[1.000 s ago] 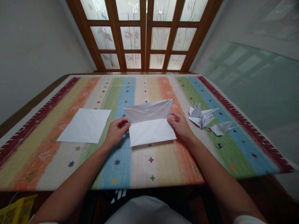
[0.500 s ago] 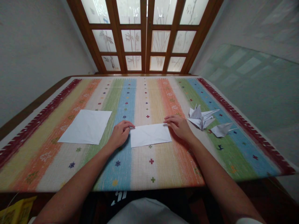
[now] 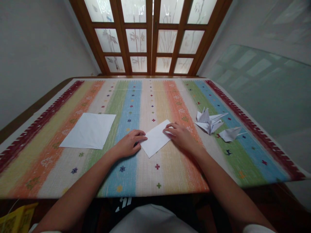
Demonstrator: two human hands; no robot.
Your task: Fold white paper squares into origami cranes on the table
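Observation:
A white folded paper (image 3: 155, 138) lies slantwise on the striped tablecloth between my hands, its far right corner pointing away from me. My left hand (image 3: 130, 143) has its fingers bent together over the paper's left end; the thumb is low and mostly beneath them. At the right end, my right hand (image 3: 179, 136) grips the paper's edge with curled fingers, its thumb largely hidden. Further left, a flat white sheet of paper (image 3: 88, 131) lies apart from both hands. Several folded white paper cranes (image 3: 209, 122) sit to the right of my right hand, one (image 3: 230, 134) slightly apart.
The striped tablecloth (image 3: 157, 178) covers the table up to its front edge near my body. Wooden doors with glass panes (image 3: 152, 42) stand beyond the far edge. A glass panel (image 3: 262, 84) leans along the right wall. Something yellow (image 3: 18, 218) is at the lower left.
The folded paper has turned from nearly level to slanted, its right end swinging away from me. My hands have moved closer together, the left one shifting rightward and the right one slightly leftward.

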